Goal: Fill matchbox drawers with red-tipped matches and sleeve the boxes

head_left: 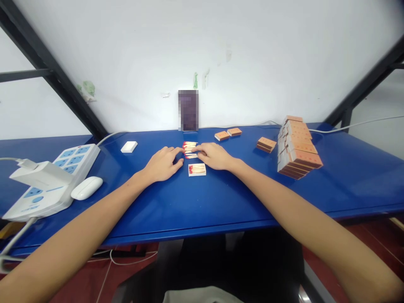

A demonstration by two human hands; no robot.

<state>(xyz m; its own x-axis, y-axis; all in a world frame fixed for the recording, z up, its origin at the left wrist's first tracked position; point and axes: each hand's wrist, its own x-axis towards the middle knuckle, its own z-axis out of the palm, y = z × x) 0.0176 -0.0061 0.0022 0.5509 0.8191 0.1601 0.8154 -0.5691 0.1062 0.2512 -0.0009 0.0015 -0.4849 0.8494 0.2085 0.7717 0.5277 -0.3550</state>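
A loose pile of red-headed matches (190, 148) lies on the blue table between my two hands. My left hand (164, 163) rests on the left side, thumb and fingers apart, its index fingertip at the red heads. From the right comes my right hand (216, 156), its index finger touching the pale stick ends and its thumb lower and apart. Neither hand grips anything that shows. Just below the pile sits a white matchbox tray (197, 174) with more matches in it, heads to the left.
A stack of orange matchboxes (301, 153) stands at the right, with a smaller pair (266, 144) beside it and two boxes (222, 135) farther back. At the left are a power strip (91, 158), a white earbud case (87, 187) and a small white box (129, 147). A blurred dark device (189, 110) leans on the wall.
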